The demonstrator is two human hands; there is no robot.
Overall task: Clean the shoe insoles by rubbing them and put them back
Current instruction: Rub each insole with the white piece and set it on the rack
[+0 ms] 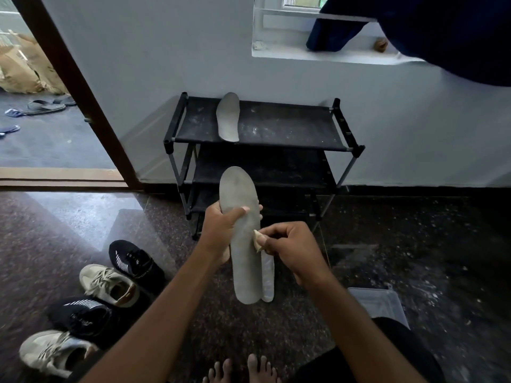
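The floor (387, 244) under me is dark, speckled polished stone, and it meets a pale wall (138, 64) ahead. A black shoe rack (276, 128) with dusty fabric shelves stands against that wall. A brown door frame (74, 78) opens to my left. Up to the right, a dark blue cloth (442, 31) hangs over a window sill (304, 55). On the floor to my left lie two black sneakers (132, 261) and two beige sneakers (107, 283), set alternately in a loose row. A clear plastic box (378, 302) sits by my right knee, and my bare toes (257, 369) show at the bottom.

I hold a grey insole (244, 266) upright in front of the rack, its toe end pointing up. My left hand (221, 228) wraps round its upper half from the left, thumb laid across the face. My right hand (293, 250) has its fingers curled, pinching a small cream cloth (258, 241) that touches the insole's right edge just below my left thumb. A paler whitish strip (268, 277) shows just behind the lower right edge; I cannot tell what it is.

A second insole (228, 117) lies flat on the rack's top shelf, towards its left side, well apart from my hands.
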